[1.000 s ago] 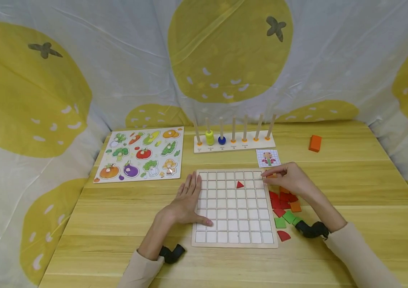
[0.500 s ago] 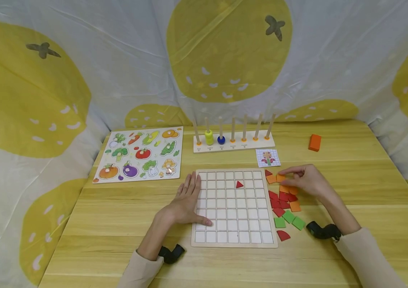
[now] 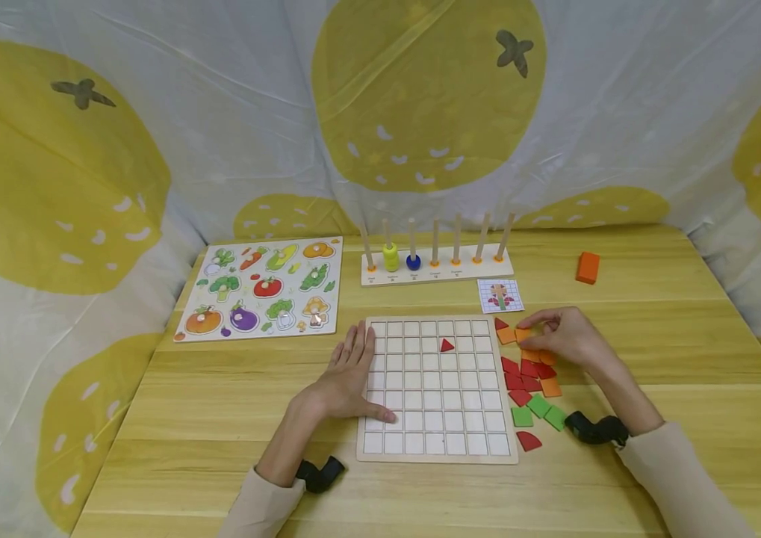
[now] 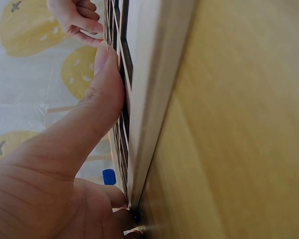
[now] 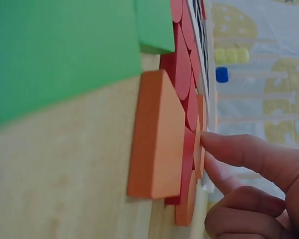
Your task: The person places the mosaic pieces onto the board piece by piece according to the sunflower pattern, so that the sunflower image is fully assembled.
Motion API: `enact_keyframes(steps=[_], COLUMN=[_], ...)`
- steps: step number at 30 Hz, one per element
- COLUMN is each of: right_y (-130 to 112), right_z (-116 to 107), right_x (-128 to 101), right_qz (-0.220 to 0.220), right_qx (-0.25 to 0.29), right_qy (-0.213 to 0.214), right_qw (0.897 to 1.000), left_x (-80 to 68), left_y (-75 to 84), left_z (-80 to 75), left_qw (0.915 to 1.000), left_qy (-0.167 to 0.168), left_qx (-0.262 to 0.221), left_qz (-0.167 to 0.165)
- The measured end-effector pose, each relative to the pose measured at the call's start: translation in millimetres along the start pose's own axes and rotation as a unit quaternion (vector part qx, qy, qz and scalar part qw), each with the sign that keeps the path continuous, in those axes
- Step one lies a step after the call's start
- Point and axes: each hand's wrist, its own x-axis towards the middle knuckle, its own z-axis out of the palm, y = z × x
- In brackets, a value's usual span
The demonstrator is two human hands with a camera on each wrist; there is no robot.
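A pale wooden grid board (image 3: 414,458) lies flat in the middle of the table. My left hand (image 3: 346,381) rests on its left edge with fingers extended, the thumb over the lower left squares. One red triangle tile (image 3: 446,345) sits in the board's upper part. Right of the board, my right hand (image 3: 568,336) pinches an orange tile (image 3: 522,334) between thumb and index finger, the other fingers curled. Around it lie more orange tiles (image 3: 551,386), red tiles (image 3: 513,381) and green tiles (image 3: 522,416). In the right wrist view, the thumb touches the orange tile's near side.
A small pattern card (image 3: 500,296) lies above the board's right corner. Behind it stands a peg rack (image 3: 437,275) with yellow and blue rings. A vegetable puzzle board (image 3: 259,306) is at the left. An orange block (image 3: 588,267) sits at the back right.
My right hand has moved from the board's upper right corner to the orange tiles, leaving a red triangle beside that corner. The left hand has stayed in place.
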Motion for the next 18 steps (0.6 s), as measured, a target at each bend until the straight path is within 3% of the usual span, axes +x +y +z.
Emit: enact_keyframes(steps=[9,18], right_y=[5.2,2.5], right_z=[-8.2,-0.8], right_x=[-3.3,0.7], right_qz=[0.017,0.001], right_qx=[0.013,0.02], right_qy=[-0.017,-0.014], right_qw=[1.0,1.0], left_x=[0.2,0.6], left_y=[0.0,-0.6], left_z=[0.0,-0.4], left_qw=[1.0,1.0], left_qy=[-0.001,-0.001], left_qx=[-0.001,-0.003], left_qz=[0.004,0.004])
